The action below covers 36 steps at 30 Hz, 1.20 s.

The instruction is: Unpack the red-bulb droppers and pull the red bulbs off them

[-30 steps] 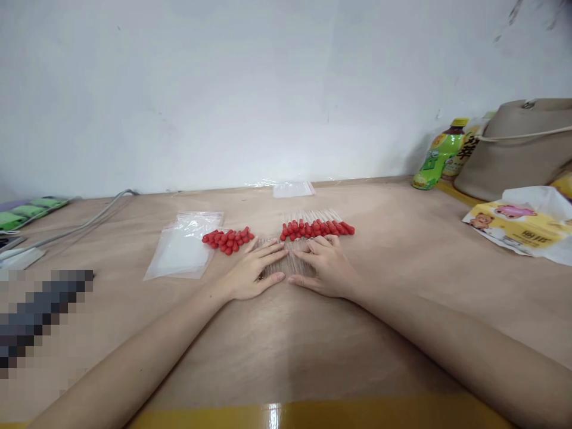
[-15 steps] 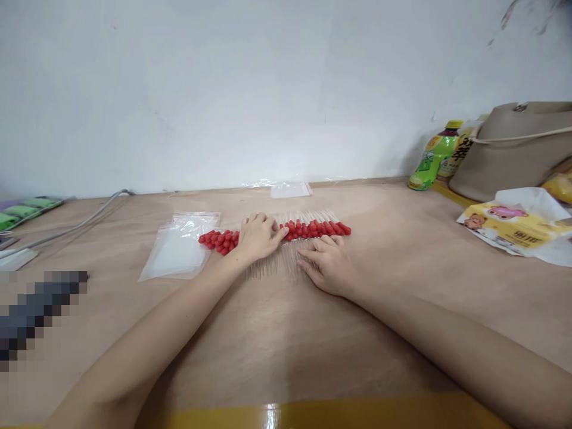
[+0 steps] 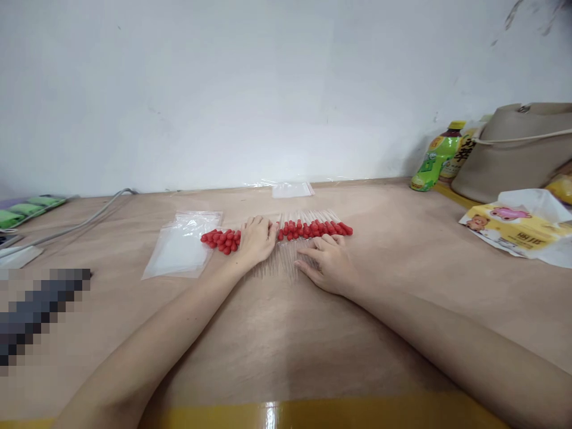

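Note:
A long row of droppers with red bulbs [image 3: 313,229] and thin clear tubes lies across the middle of the table. Some tubes point away from me, others toward me. My left hand [image 3: 258,241] rests palm down over the row's middle, fingers laid on the droppers and hiding those beneath. To its left, more red bulbs [image 3: 221,240] stick out. On the near side of the row, my right hand [image 3: 329,262] lies over the clear tubes [image 3: 288,262], its thumb and fingers apart and its fingertips near the red bulbs. Neither hand lifts a dropper.
Clear plastic bags [image 3: 179,247] lie left of the row, and another small bag [image 3: 292,190] near the wall. At right stand a green drink bottle [image 3: 437,158] and a beige bag [image 3: 513,155] behind a printed wrapper [image 3: 513,226]. A grey cable [image 3: 96,211] runs along the left.
My left thumb has drawn in from the red bulbs toward the hand, uncovering a few of them. My right hand has hardly moved. The view has shifted slightly.

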Each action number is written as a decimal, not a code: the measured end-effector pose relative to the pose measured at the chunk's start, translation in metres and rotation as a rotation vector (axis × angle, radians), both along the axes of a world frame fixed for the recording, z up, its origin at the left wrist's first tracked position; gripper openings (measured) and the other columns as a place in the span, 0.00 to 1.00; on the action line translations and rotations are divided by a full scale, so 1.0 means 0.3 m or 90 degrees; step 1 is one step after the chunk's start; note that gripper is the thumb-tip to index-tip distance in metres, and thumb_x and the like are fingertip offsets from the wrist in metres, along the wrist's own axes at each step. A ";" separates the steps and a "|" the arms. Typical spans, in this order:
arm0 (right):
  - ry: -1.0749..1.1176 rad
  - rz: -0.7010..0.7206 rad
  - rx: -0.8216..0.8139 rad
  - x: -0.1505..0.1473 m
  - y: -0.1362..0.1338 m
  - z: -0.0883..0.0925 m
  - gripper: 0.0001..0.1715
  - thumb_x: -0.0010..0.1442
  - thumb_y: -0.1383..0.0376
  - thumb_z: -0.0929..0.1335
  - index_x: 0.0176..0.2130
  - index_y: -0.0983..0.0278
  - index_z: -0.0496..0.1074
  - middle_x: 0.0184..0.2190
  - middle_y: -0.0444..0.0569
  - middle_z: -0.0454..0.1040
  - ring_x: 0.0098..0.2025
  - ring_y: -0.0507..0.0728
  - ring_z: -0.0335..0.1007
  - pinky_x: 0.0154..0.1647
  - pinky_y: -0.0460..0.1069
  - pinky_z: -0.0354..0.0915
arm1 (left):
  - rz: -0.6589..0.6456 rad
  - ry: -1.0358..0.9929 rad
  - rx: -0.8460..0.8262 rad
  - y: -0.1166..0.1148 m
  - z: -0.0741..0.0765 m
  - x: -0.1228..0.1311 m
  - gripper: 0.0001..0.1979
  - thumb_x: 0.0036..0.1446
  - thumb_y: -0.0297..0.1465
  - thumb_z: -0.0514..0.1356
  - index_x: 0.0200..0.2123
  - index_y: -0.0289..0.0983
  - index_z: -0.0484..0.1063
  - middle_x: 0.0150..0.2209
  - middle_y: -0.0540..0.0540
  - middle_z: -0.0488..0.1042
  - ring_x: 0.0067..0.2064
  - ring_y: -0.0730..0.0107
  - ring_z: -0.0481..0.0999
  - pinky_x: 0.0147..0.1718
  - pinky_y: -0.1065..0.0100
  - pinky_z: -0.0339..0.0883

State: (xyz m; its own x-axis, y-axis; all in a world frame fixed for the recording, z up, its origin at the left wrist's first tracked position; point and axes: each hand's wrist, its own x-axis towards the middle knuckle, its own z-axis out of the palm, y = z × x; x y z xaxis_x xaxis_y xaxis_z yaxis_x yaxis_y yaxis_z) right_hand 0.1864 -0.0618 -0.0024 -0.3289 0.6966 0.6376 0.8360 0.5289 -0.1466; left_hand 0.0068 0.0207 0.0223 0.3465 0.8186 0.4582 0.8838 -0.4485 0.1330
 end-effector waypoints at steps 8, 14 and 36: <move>0.124 -0.002 0.117 0.012 0.010 -0.008 0.24 0.56 0.58 0.64 0.52 0.63 0.65 0.43 0.54 0.68 0.44 0.59 0.63 0.44 0.55 0.56 | -0.137 -0.021 0.061 -0.177 0.019 -0.135 0.11 0.60 0.34 0.47 0.31 0.36 0.63 0.32 0.45 0.69 0.37 0.63 0.66 0.38 0.61 0.57; 0.002 0.079 0.140 0.033 -0.001 0.015 0.24 0.57 0.55 0.64 0.52 0.60 0.65 0.52 0.52 0.66 0.55 0.60 0.58 0.56 0.59 0.50 | -0.284 0.022 0.096 -0.236 0.006 -0.180 0.06 0.58 0.31 0.51 0.31 0.37 0.64 0.33 0.46 0.72 0.38 0.64 0.67 0.37 0.62 0.57; -0.004 0.192 0.139 0.003 -0.017 -0.001 0.07 0.57 0.63 0.65 0.34 0.62 0.72 0.30 0.44 0.75 0.39 0.53 0.67 0.54 0.57 0.52 | -0.406 -0.003 0.229 -0.215 -0.039 -0.085 0.06 0.56 0.29 0.57 0.38 0.37 0.71 0.41 0.48 0.76 0.51 0.64 0.70 0.52 0.58 0.58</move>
State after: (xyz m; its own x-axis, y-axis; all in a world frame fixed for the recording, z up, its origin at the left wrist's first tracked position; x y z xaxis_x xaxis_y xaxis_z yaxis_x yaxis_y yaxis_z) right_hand 0.1874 -0.0671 -0.0027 -0.5026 0.4161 0.7578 0.6387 0.7694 0.0012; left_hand -0.0188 -0.0438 0.0108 0.7026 0.2575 0.6633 0.4361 -0.8924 -0.1155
